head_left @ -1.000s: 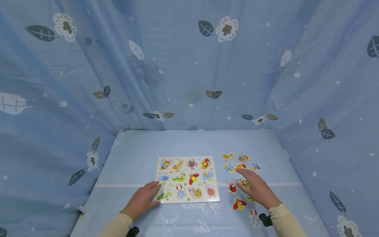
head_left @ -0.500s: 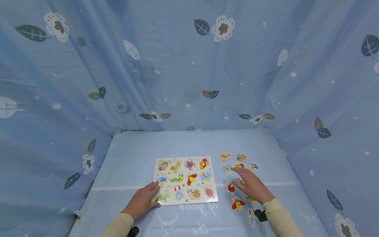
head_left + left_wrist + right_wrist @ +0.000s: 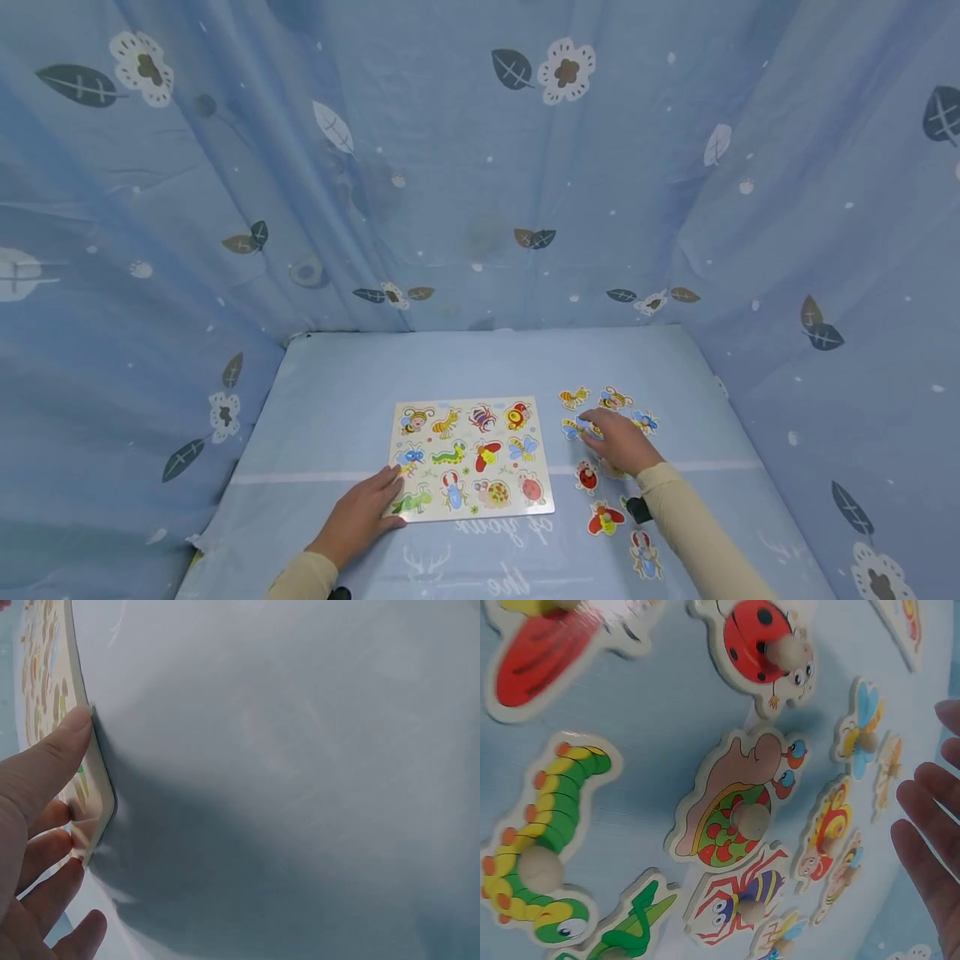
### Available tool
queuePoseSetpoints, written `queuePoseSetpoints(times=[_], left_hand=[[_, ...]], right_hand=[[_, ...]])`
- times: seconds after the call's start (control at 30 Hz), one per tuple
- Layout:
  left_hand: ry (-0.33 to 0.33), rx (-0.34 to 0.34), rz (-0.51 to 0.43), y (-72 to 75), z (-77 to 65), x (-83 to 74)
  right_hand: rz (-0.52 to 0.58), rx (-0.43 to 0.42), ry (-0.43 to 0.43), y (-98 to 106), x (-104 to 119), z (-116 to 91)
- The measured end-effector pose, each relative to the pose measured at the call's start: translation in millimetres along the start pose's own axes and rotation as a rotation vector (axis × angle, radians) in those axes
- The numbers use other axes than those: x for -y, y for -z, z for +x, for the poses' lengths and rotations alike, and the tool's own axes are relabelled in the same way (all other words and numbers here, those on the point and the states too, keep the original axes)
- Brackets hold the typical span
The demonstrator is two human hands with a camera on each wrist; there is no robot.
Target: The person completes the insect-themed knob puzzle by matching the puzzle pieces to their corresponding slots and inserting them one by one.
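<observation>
A puzzle board [image 3: 543, 479] printed with insects lies on the table. My left hand [image 3: 363, 512] holds its near left corner, thumb on the near edge and fingers around the left side, as the left wrist view [image 3: 45, 795] shows. Right of the board, my right hand [image 3: 621, 440] hovers over knobbed wooden puzzle pieces, its fingertips close over the blue-winged dragonfly piece [image 3: 572, 427]. Nothing shows between its fingers [image 3: 922, 799] in the right wrist view. Below the hand lie the snail piece [image 3: 761, 761] and the spider piece [image 3: 718, 911], partly hidden from the head camera.
Nearer the body lie a ladybird piece [image 3: 587, 477], a red-winged bug piece [image 3: 604, 518] and a stag beetle piece [image 3: 645, 556]. A caterpillar piece [image 3: 562, 795] shows in the right wrist view. Blue patterned curtain [image 3: 465, 167] surrounds the table on three sides.
My right hand has shifted slightly left and away from the body over the pieces, its fingers drawing closer together. The left hand has stayed at the board's corner.
</observation>
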State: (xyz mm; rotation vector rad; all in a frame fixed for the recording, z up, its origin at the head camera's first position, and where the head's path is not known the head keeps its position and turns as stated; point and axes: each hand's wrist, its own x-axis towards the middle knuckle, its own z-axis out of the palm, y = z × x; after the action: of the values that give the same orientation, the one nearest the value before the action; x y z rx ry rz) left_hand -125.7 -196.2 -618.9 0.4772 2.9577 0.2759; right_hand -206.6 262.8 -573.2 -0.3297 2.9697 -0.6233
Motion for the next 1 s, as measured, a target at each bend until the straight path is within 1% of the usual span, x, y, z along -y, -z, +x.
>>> queuePoseSetpoints(times=[0.2, 0.33, 0.5, 0.63, 0.73, 0.87, 1.0], left_hand=[[0.025, -0.003, -0.009, -2.4, -4.2, -1.4], [0.047, 0.001, 0.002, -3.3, -7.0, -3.1], [0.036, -0.017, 0.017, -1.1, -7.8, -2.6], [0.026, -0.039, 0.014, -1.2, -10.1, -2.4], [0.028, -0.04, 0.007, -2.0, -11.5, -2.6], [0.032, -0.037, -0.019, -2.5, -10.9, -2.2], [0.04, -0.032, -0.037, -1.9, -9.0, -0.9]], right_hand=[[-0.015, 0.011, 0.01, -11.4, -5.0, 25.9], [-0.042, 0.01, 0.036, -19.7, -8.8, 34.0], [-0.082, 0.017, 0.039, -28.4, -14.0, 43.7], [-0.088, 0.028, 0.02, -31.0, -16.9, 45.8], [-0.086, 0.033, 0.02, -30.7, -16.3, 45.2], [-0.072, 0.032, 0.02, -27.4, -12.3, 45.8], [-0.035, 0.045, 0.038, -23.2, -0.9, 48.8]])
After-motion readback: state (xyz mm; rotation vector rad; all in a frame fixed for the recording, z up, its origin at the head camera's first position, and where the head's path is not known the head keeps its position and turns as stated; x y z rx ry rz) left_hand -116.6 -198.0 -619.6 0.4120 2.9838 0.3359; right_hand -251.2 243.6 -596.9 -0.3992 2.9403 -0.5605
